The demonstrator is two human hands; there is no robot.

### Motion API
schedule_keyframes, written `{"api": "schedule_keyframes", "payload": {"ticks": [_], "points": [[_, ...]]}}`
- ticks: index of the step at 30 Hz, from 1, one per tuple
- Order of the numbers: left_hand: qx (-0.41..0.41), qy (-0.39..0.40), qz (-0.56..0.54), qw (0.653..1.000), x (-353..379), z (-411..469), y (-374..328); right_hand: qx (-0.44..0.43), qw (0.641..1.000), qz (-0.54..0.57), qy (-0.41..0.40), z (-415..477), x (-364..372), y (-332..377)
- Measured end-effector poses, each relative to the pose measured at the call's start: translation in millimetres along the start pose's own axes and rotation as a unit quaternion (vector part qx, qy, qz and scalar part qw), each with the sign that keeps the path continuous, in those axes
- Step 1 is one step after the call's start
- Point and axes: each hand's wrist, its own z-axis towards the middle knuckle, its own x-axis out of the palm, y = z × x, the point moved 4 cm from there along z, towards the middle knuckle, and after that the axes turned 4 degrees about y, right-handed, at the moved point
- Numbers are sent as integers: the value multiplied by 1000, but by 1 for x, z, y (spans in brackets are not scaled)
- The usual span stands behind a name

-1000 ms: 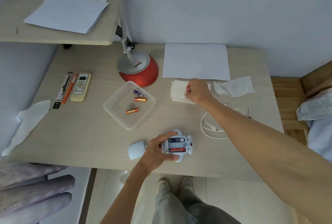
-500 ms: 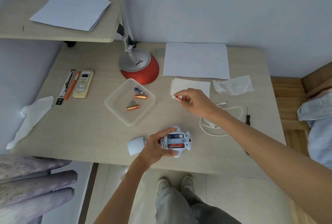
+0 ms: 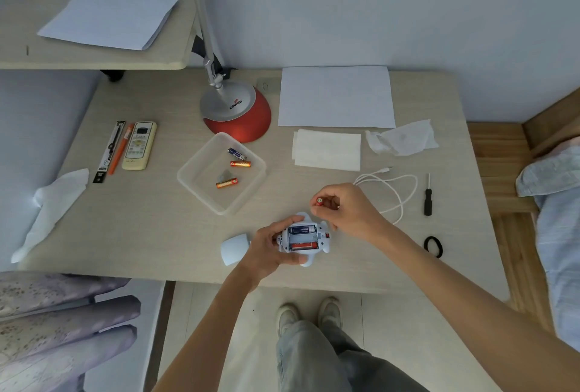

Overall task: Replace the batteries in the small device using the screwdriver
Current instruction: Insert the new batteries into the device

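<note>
L hand (image 3: 266, 248) gripping device (image 3: 306, 253) at table's near edge, batt. bay facing up, 2 cells (image 3: 303, 230) sitting inside. R hand (image 3: 348, 212) pinching battery (image 3: 319, 201) just above-right of that grip. Screwdriver (image 3: 427, 200) lying well right of R hand.

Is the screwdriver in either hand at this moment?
No, the screwdriver lies on the table; the right hand pinches a battery and the left hand holds the device.
</note>
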Motion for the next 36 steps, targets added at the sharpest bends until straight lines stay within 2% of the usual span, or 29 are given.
{"api": "schedule_keyframes", "payload": {"ticks": [5, 14, 21, 27, 31, 36], "points": [[-6, 7, 22, 1000, 0, 1, 0, -33, 999, 13, -24, -5, 8, -2], [3, 0, 44, 999, 2, -3, -7, -27, 997, -62, 29, -16, 26, -1], [15, -12, 57, 998, 2, -5, -10, -97, 993, -65, 27, -17, 38, 18], [21, -6, 32, 999, 2, -3, -6, -145, 981, -104, 77, -14, 54, 15], [18, -2, 27, 999, 3, -1, -5, -158, 973, -142, 90, -8, 60, 6], [15, -9, 24, 1000, 2, 0, -3, -167, 972, -139, 89, -8, 60, 5]]}}
